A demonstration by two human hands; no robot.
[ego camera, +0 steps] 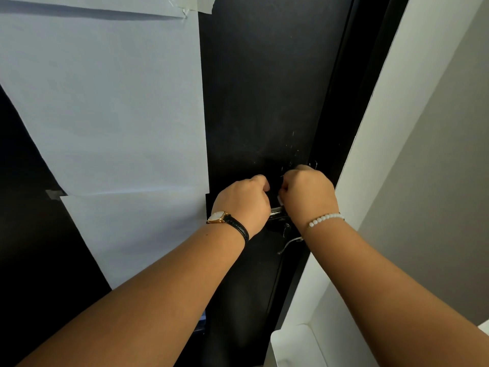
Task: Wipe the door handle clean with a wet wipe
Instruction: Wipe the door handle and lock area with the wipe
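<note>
A black door (254, 102) fills the middle of the view. Only a short shiny piece of its metal door handle (276, 211) shows, in the gap between my two fists. My left hand (242, 205), with a wristwatch, is curled over the handle's left end. My right hand (308, 197), with a white bead bracelet, is closed over the handle's right part near the door edge. A small white corner of the wet wipe (279, 200) sticks out of my right fist. The rest of the wipe and most of the handle are hidden.
Large white paper sheets (111, 102) are taped over the door's left side. A thin metal lever (288, 243) sits on the lock plate below the handle. The white door frame (383, 115) and a grey wall (444, 168) run along the right.
</note>
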